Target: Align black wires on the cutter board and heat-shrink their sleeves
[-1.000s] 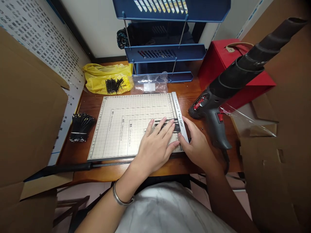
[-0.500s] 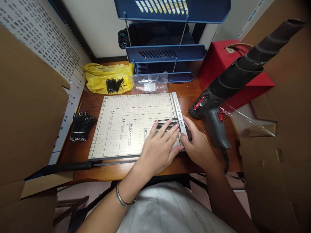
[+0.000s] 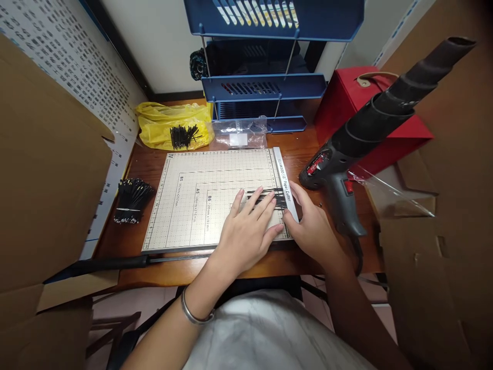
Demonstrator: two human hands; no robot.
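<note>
Thin black wires (image 3: 279,199) lie side by side on the cream paper cutter (image 3: 185,205), their right ends close to its metal edge rail (image 3: 287,187). My left hand (image 3: 248,226) rests palm down on the board, fingers spread over the wires and covering part of them. At the rail, my right hand (image 3: 311,223) has its thumb on the near left side and its forefinger on the right, apart from each other; its other fingers are partly hidden. The cutter's black-handled blade arm (image 3: 115,263) runs along the near edge of the board.
A tied bundle of black wires (image 3: 133,200) lies left of the board. Short black pieces (image 3: 185,136) sit on a yellow bag (image 3: 154,123) beside a clear bag (image 3: 239,134). Behind stand blue shelves (image 3: 265,87). A heat gun (image 3: 346,154) and red box (image 3: 408,128) occupy the right.
My left hand has slid slightly left, uncovering more of the wires near the rail. My right thumb has shifted a little left along the rail. The view has moved slightly.
</note>
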